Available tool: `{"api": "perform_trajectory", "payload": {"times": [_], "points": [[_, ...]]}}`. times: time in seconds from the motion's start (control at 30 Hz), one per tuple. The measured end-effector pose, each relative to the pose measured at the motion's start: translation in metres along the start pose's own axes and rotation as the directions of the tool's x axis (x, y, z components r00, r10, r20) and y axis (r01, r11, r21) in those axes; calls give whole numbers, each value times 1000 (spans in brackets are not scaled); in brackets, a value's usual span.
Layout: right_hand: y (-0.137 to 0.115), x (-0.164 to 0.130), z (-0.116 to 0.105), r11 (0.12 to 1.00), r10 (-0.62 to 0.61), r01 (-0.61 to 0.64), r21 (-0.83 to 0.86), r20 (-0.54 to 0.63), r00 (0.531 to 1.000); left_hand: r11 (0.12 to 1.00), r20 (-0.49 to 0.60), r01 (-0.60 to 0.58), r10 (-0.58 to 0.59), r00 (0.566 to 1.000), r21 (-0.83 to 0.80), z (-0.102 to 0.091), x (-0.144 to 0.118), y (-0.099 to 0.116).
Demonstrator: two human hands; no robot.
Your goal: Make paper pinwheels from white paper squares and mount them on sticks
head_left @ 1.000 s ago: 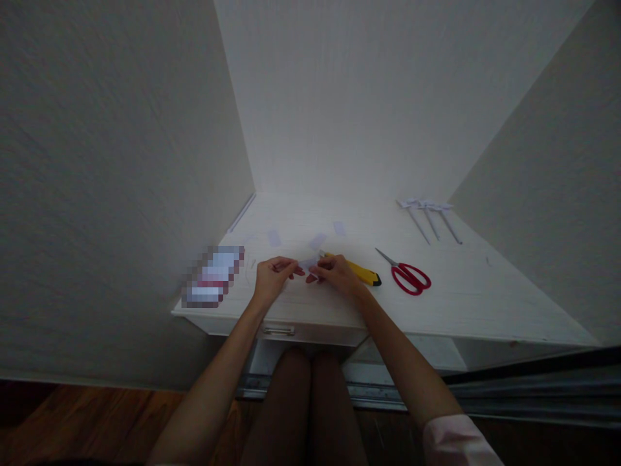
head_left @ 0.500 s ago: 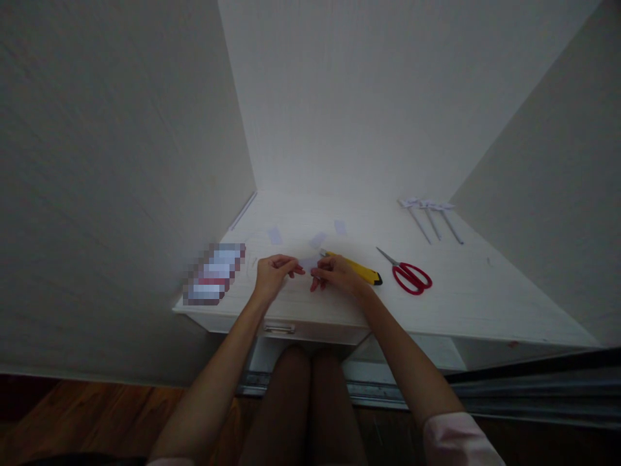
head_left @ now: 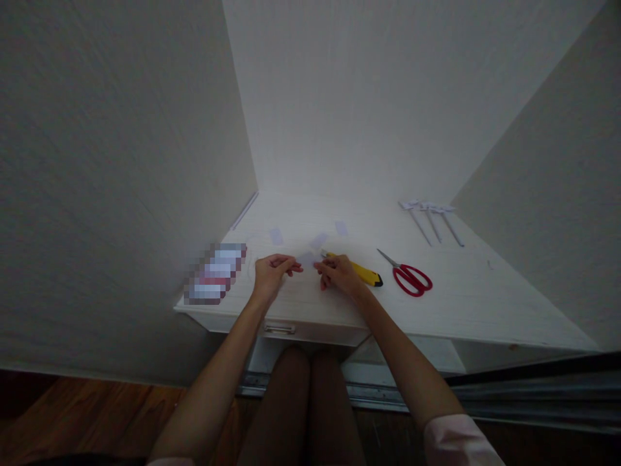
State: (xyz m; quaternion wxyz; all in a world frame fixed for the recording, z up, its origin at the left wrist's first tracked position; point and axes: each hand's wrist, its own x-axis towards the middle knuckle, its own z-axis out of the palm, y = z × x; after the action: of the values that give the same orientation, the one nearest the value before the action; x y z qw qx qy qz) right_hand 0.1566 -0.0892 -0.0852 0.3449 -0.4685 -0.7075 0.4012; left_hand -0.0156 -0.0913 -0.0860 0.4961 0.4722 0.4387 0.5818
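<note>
My left hand [head_left: 270, 274] and my right hand [head_left: 339, 274] rest on the white desk [head_left: 460, 291], fingertips facing each other. Between them lies a small pale piece of paper [head_left: 307, 259]; the left fingertips pinch its left edge, and the right fingertips sit just off its right edge. A yellow utility knife [head_left: 363, 272] lies right behind my right hand, partly hidden by it. Red-handled scissors [head_left: 410, 276] lie further right.
Small paper slips [head_left: 276, 236] [head_left: 341, 228] lie scattered further back. Three folded paper sticks [head_left: 431, 220] lie at the back right. A blurred-out object [head_left: 215, 274] sits at the desk's left edge. Walls close in left, back and right. A drawer handle [head_left: 278, 329] is below.
My hands have drawn slightly apart, and the right fingers have slipped off the paper piece. The paper now shows more between them.
</note>
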Motion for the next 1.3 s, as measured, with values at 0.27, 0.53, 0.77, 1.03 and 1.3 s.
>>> {"api": "perform_trajectory", "payload": {"times": [0.27,0.53,0.77,1.03,1.3], "points": [[-5,-12,3,929,-186,137,-344,-113,976,996,62,31,-36,997,84,-9,-7,-5],[-21,-28,-13,772,-303,338,-538,155,940,778,509,-342,32,860,528,-7,-4,25],[-36,-38,-13,778,-278,309,-547,141,950,740,535,-396,57,843,544,10,-14,29],[-36,-38,-8,867,-291,304,-395,94,952,961,532,-76,-81,843,267,15,-30,26],[-21,-43,-28,947,-197,167,-274,-85,977,927,374,-262,150,915,268,-12,-18,31]]}}
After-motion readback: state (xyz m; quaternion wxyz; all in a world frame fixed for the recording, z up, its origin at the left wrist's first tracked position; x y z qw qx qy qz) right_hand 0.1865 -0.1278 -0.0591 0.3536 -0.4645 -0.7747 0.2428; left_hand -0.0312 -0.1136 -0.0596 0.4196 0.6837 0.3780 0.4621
